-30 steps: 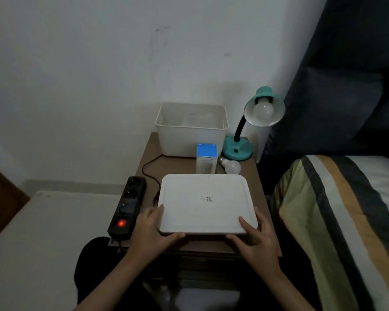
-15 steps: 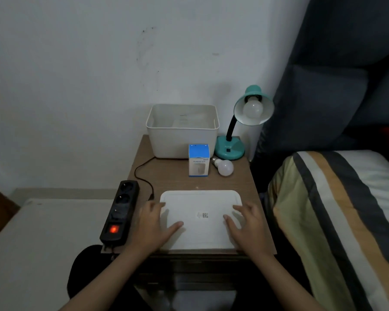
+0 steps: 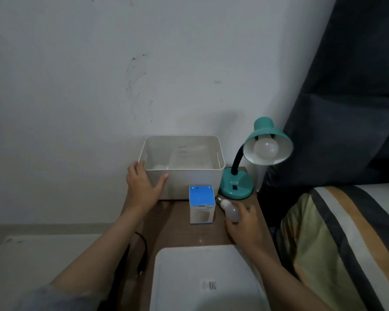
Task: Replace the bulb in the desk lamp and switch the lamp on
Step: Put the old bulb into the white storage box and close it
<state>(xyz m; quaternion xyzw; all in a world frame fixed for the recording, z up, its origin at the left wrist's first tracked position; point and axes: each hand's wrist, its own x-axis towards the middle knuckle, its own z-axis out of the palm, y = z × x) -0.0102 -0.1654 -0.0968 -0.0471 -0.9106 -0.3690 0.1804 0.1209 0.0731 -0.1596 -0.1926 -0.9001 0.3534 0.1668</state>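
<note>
On brown nightstand (image 3: 180, 230) — loose bulb (image 3: 231, 211) within right-hand fingers (image 3: 247, 209).

The desk lamp (image 3: 252, 167) wears glossy teal enamel with a matt black neck; its bulb (image 3: 266, 148) looks frosted. The bin (image 3: 189, 180) and lid (image 3: 207, 281) appear smooth matt white plastic, the small box (image 3: 202, 204) printed card, the bedside table (image 3: 184, 230) smooth wood-look brown.

Bin (image 3: 184, 182) at frame centre on desk (image 3: 177, 234); lamp (image 3: 240, 176) right of it; box (image 3: 202, 204) below bin; lid (image 3: 202, 281) at bottom; bed (image 3: 346, 243) lower right.
</note>
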